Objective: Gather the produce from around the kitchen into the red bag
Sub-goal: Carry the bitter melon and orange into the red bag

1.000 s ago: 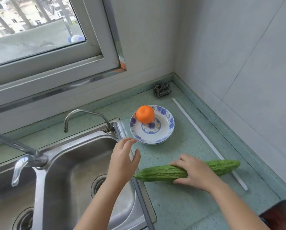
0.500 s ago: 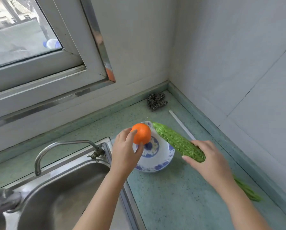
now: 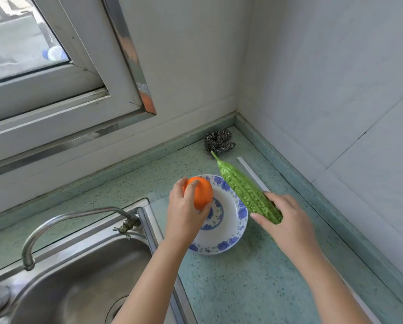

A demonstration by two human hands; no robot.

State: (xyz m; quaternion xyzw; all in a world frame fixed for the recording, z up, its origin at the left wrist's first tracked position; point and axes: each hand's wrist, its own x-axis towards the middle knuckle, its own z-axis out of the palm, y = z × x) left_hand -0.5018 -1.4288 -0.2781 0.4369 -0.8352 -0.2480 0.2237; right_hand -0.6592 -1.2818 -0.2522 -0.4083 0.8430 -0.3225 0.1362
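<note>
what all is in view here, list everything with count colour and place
orange: one, orange, over the plate, gripped by the left hand
bitter gourd: one, green, held by the right hand, tip towards the corner
plate: one, white and blue, on the counter beside the sink
scrubber: one, dark metal, back corner
strip: one, white, on the counter near the right wall
sink: one, steel, lower left
tap: one, steel, over the sink
counter: one, pale green
window: one, white frame, upper left
left hand: on the orange
right hand: on the gourd
</note>
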